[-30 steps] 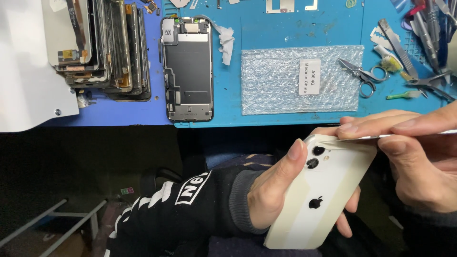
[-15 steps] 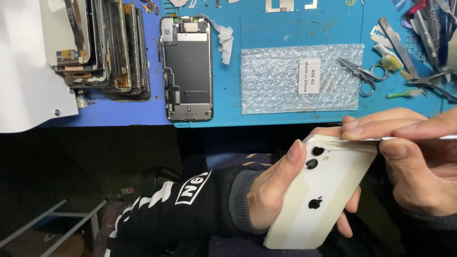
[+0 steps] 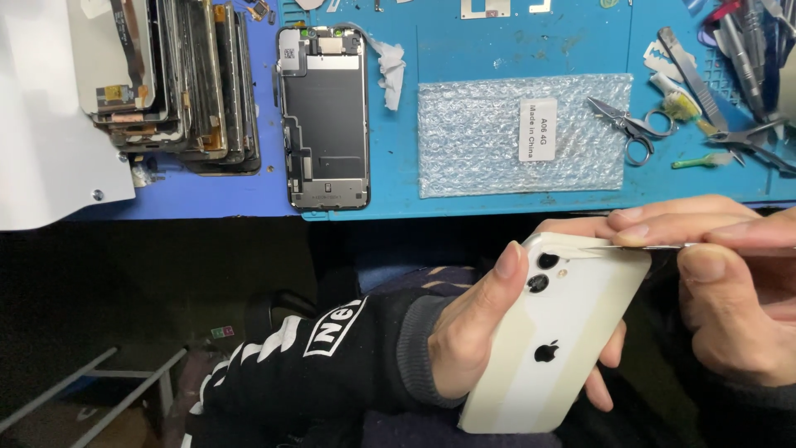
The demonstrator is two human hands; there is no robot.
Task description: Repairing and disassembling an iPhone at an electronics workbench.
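left hand point(image 3: 468, 348): wrapped around the white phone point(image 3: 551, 344), thumb along its near long edge, fingertips showing past the far edge; the camera end tilts up and away from the body.
right hand point(image 3: 730, 282): pinched closed on a thin metal blade point(image 3: 655, 246), thumb under, two fingers stretched on top.
blade: lies flat, its tip at the phone's top corner, just past the two camera lenses point(image 3: 543, 272); whether it is in the seam or only on the surface i cannot tell.
phone: held in the air between both hands, back panel up, below the near edge of the bench.
step in hand: looks like working the blade in at the corner to lift the back panel; the panel seems to sit flush elsewhere.
next move calls for: a shallow, steady slide along the edge, the left grip firm, the lenses spared.
beyond the hands: a blue work mat point(image 3: 464, 50) on the bench.
straight ahead of right hand: a bubble-wrap pouch point(image 3: 497, 137) with a white label; small scissors point(image 3: 630, 129) and tweezers and picks point(image 3: 730, 58) to its right.
ahead of left hand: an opened dark phone frame point(image 3: 323, 116); further left a stack of screen panels point(image 3: 174, 75) and a white sheet point(image 3: 41, 141).
in the way: nothing between the hands; the right fingers partly hide the blade.
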